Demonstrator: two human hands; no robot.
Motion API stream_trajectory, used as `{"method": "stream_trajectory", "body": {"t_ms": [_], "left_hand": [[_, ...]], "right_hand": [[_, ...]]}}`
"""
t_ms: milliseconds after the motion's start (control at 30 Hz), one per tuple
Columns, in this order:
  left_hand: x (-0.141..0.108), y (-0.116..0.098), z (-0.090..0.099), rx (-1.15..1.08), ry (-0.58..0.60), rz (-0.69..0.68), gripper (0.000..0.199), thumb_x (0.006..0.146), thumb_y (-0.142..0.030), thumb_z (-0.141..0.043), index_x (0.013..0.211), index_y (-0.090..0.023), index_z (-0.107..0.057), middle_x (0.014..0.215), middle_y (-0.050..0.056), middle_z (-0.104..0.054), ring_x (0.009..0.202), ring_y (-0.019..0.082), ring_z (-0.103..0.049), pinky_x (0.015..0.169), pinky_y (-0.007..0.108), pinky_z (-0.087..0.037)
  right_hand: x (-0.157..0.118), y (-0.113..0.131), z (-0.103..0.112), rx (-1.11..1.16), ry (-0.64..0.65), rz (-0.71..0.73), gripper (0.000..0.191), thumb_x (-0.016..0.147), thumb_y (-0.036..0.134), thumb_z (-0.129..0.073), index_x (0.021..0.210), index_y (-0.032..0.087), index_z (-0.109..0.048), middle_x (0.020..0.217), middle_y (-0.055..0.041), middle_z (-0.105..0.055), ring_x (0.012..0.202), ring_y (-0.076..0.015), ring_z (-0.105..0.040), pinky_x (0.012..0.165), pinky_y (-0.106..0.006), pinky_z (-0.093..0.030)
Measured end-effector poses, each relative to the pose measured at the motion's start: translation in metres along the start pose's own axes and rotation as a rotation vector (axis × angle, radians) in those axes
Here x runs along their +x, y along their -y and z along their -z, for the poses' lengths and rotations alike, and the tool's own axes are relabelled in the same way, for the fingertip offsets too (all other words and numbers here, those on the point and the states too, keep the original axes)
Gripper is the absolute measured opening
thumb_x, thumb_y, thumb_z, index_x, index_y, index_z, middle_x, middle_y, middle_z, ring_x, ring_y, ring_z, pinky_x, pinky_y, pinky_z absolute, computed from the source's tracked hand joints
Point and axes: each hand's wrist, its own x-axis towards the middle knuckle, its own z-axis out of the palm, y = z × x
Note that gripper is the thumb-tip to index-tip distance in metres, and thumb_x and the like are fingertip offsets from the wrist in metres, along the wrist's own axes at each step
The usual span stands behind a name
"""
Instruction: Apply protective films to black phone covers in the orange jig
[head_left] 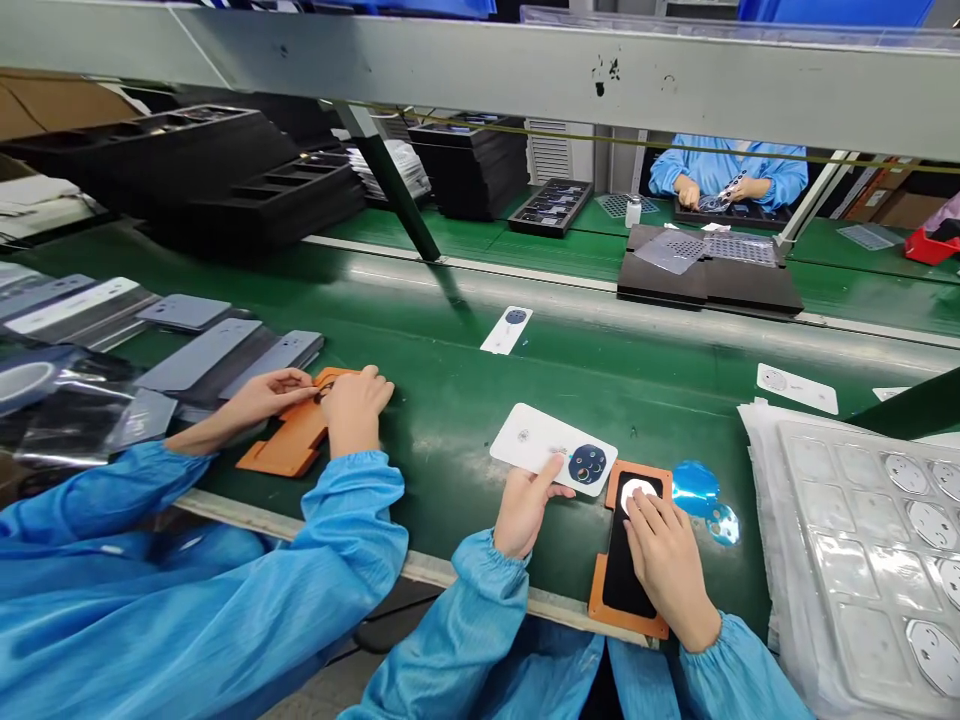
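In the head view my left hand (525,508) pinches the lower edge of a white phone back panel (529,440), thumb on top. A dark round camera cover (587,463) sits at the panel's right end, and the panel is tilted above the bench. My right hand (667,555) is over an orange fixture (598,590) with a black pad (626,570) inside. Its fingers, close together, hold a white round piece (637,490) at the fixture's top end; the fingertips partly cover it. Blue round films (696,487) lie just right of the fixture.
At the right, a clear plastic tray (840,520) holds several white round pieces. Left of me, a co-worker's hands (349,410) work at another orange fixture (277,440). More white panels (508,330) lie on the green bench (435,430). A person (727,185) sits opposite.
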Motion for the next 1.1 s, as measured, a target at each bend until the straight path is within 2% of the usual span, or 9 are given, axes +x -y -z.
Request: {"method": "stream_trajectory", "body": {"t_ms": [167, 300, 400, 567, 733, 900, 1000, 1100], "left_hand": [[-0.011, 0.018, -0.023, 0.108, 0.038, -0.056, 0.050, 0.073, -0.047, -0.079, 0.102, -0.008, -0.069, 0.105, 0.013, -0.070, 0.079, 0.018, -0.068, 0.067, 0.027, -0.059], [-0.021, 0.033, -0.038, 0.090, 0.129, -0.128, 0.058, 0.083, -0.058, -0.066, 0.112, -0.009, -0.069, 0.118, 0.015, -0.067, 0.104, 0.025, -0.067, 0.092, 0.035, -0.057], [-0.025, 0.037, -0.042, 0.098, 0.155, -0.192, 0.060, 0.087, -0.060, -0.060, 0.120, -0.010, -0.067, 0.127, 0.015, -0.063, 0.116, 0.026, -0.063, 0.105, 0.036, -0.050], [-0.028, 0.039, -0.042, 0.139, 0.179, -0.213, 0.057, 0.090, -0.058, -0.056, 0.121, -0.012, -0.068, 0.130, 0.014, -0.062, 0.117, 0.027, -0.062, 0.106, 0.036, -0.049], [-0.031, 0.042, -0.040, 0.248, 0.122, -0.248, 0.052, 0.091, -0.055, -0.056, 0.116, -0.013, -0.071, 0.126, 0.011, -0.065, 0.116, 0.026, -0.063, 0.104, 0.033, -0.051], [-0.044, 0.035, -0.045, 0.432, 0.242, -0.368, 0.049, 0.097, -0.049, -0.047, 0.131, -0.017, -0.064, 0.129, 0.009, -0.063, 0.121, 0.026, -0.061, 0.107, 0.034, -0.048], [-0.042, 0.034, -0.048, 0.372, 0.225, -0.286, 0.050, 0.095, -0.051, -0.052, 0.127, -0.016, -0.066, 0.130, 0.010, -0.063, 0.123, 0.027, -0.059, 0.110, 0.036, -0.047], [-0.029, 0.032, -0.043, 0.074, 0.150, -0.025, 0.054, 0.089, -0.054, -0.060, 0.124, -0.013, -0.065, 0.126, 0.013, -0.065, 0.114, 0.028, -0.065, 0.103, 0.042, -0.053]], "right_hand": [[0.030, 0.012, 0.019, 0.357, -0.173, -0.165, 0.016, 0.097, 0.019, -0.053, 0.109, 0.018, -0.064, 0.106, -0.0071, -0.069, 0.096, -0.0177, -0.065, 0.083, -0.031, -0.052], [0.055, 0.022, 0.023, 0.374, -0.295, -0.276, 0.015, 0.096, 0.027, -0.057, 0.101, 0.016, -0.064, 0.099, -0.0080, -0.069, 0.095, -0.0185, -0.064, 0.082, -0.031, -0.052], [0.062, 0.021, 0.021, 0.372, -0.321, -0.314, 0.016, 0.097, 0.027, -0.055, 0.095, 0.016, -0.066, 0.095, -0.0072, -0.069, 0.090, -0.0176, -0.064, 0.080, -0.031, -0.051], [0.061, 0.018, 0.024, 0.398, -0.331, -0.333, 0.018, 0.097, 0.025, -0.052, 0.092, 0.017, -0.067, 0.094, -0.0068, -0.070, 0.089, -0.0168, -0.066, 0.081, -0.031, -0.052], [0.063, 0.019, 0.026, 0.412, -0.336, -0.368, 0.020, 0.096, 0.024, -0.050, 0.093, 0.017, -0.068, 0.096, -0.0079, -0.070, 0.091, -0.0178, -0.066, 0.084, -0.033, -0.052], [0.067, 0.025, 0.020, 0.387, -0.353, -0.381, 0.018, 0.095, 0.022, -0.048, 0.090, 0.017, -0.064, 0.092, -0.0073, -0.068, 0.088, -0.0169, -0.063, 0.078, -0.030, -0.049], [0.069, 0.021, 0.019, 0.370, -0.324, -0.403, 0.017, 0.092, 0.021, -0.048, 0.082, 0.017, -0.060, 0.083, -0.0056, -0.064, 0.079, -0.0159, -0.059, 0.073, -0.028, -0.046], [0.057, -0.008, 0.026, 0.384, -0.244, -0.558, 0.012, 0.084, 0.024, -0.053, 0.076, 0.017, -0.060, 0.078, -0.0046, -0.063, 0.070, -0.0157, -0.058, 0.068, -0.027, -0.045]]}}
